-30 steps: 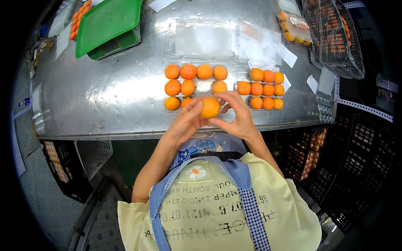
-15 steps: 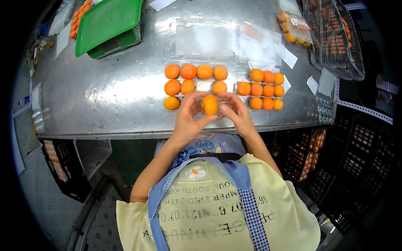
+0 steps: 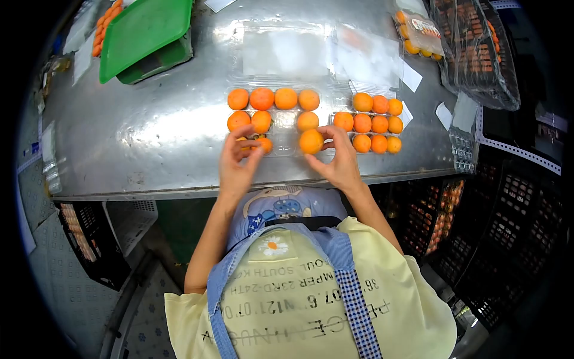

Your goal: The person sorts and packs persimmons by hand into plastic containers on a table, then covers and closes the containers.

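Note:
My right hand [image 3: 338, 158] has its thumb and fingers around a persimmon [image 3: 311, 142], at the front right corner of a clear plastic tray [image 3: 284, 143]. My left hand [image 3: 238, 164] is at the tray's front left, thumb and fingers apart and curved. Its fingertips are close to a smaller persimmon [image 3: 263, 145] in the front row; whether they touch it is unclear. Another persimmon in that corner is mostly hidden behind these fingers. Several persimmons [image 3: 262, 99] fill the back row, and more sit in the middle row, where the third pocket is bare.
To the right is a second clear tray of smaller persimmons [image 3: 362, 123]. Behind are open clear lids [image 3: 287, 54]. A green tray [image 3: 146, 36] rests at the back left, a labelled pack [image 3: 421, 36] at the back right. Dark crates [image 3: 436, 215] stand below the table's right end.
My hands have moved apart. The right one has carried a persimmon to the tray's front right; the left one has shifted left. The view has moved slightly.

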Available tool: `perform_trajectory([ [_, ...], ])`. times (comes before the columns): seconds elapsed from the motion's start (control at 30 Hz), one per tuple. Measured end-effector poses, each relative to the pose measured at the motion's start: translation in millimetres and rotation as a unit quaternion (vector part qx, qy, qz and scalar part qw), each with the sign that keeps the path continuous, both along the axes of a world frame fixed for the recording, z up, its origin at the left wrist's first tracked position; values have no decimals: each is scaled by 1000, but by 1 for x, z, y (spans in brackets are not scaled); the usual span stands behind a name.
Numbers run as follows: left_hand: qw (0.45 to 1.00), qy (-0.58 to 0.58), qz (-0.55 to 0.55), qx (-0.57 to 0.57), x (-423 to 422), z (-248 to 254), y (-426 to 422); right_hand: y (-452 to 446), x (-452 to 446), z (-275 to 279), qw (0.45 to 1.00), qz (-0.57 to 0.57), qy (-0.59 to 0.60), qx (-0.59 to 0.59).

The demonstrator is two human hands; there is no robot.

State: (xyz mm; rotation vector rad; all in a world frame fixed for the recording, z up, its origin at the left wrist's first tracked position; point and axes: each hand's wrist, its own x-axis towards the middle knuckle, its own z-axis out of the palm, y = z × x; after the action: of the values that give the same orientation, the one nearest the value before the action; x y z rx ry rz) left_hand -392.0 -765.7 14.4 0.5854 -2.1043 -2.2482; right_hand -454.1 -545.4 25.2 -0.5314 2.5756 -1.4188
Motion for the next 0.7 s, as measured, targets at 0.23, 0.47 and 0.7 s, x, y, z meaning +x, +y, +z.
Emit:
perform_trajectory([
  [0.23,980,-93,115,-135,14,-35,-45,11,4,-24,984,70,90,135],
  [0.47,987,-137,82,-34,25,-73,-55,8,0,-41,974,97,109,175],
  [0.7,983,-162,78,37,27,-80,-54,9,-3,-42,972,120,123,163],
])
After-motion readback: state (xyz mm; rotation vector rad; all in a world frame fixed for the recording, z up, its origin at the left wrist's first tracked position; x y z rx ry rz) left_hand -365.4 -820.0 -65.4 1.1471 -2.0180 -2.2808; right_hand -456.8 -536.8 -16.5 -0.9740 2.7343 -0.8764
